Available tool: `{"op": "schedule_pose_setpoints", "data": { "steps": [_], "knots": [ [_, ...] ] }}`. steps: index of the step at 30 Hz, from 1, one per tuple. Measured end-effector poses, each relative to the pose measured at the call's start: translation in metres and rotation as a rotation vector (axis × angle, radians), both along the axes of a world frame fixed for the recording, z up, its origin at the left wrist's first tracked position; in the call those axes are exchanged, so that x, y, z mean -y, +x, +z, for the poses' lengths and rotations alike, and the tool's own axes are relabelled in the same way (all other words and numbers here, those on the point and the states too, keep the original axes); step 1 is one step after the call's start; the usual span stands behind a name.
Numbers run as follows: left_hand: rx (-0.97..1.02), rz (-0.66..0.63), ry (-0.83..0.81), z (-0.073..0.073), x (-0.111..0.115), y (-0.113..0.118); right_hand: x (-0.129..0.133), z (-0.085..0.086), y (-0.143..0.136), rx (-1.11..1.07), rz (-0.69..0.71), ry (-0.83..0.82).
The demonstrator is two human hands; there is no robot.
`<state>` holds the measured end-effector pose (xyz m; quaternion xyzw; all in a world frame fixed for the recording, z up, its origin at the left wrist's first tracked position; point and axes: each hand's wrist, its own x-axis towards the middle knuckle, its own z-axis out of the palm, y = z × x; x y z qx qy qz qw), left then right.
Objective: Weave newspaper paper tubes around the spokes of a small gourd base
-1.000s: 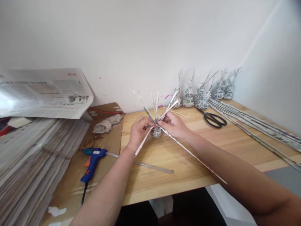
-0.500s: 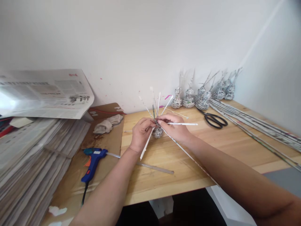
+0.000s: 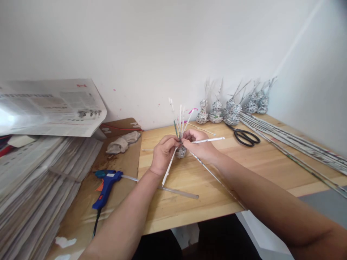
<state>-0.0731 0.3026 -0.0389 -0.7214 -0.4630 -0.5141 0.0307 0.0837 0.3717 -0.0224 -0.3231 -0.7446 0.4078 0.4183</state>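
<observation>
A small round weaving of rolled newspaper (image 3: 181, 152) stands at the middle of the wooden table, with several paper sticks fanning up and out of it. My left hand (image 3: 164, 153) pinches at its left side, where one white paper stick (image 3: 168, 169) slants down toward me. On the right, my right hand (image 3: 199, 143) has thumb and fingertips closed on the paper sticks at the top of the weaving. One long thin paper strip (image 3: 208, 169) runs from there under my right forearm to the table edge. The fingertips partly hide the weaving.
Several woven gourd shapes (image 3: 216, 112) stand along the wall. Black scissors (image 3: 246, 137) and a bundle of long paper sticks (image 3: 292, 143) lie to the right. A blue glue gun (image 3: 107, 187), a glove (image 3: 121, 143) and stacked newspapers (image 3: 46, 187) are on the left.
The upright sticks have shifted, one on the left now leaning farther out, and the stick beside my right hand tilts up more. Both hands stay at the weaving.
</observation>
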Motion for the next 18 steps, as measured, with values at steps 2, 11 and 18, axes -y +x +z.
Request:
{"op": "schedule_pose_setpoints", "data": {
  "steps": [2, 11, 18],
  "knots": [
    [-0.024, -0.009, 0.014, -0.002, -0.001, -0.001, -0.003, 0.000, 0.001, -0.035, 0.037, -0.053],
    [-0.104, -0.051, -0.034, 0.001, -0.002, -0.007, -0.011, -0.006, 0.001, -0.111, 0.081, -0.162],
    [-0.080, -0.055, -0.094, 0.004, 0.001, -0.005, -0.005, -0.002, 0.002, -0.165, 0.126, -0.256]
  ]
}}
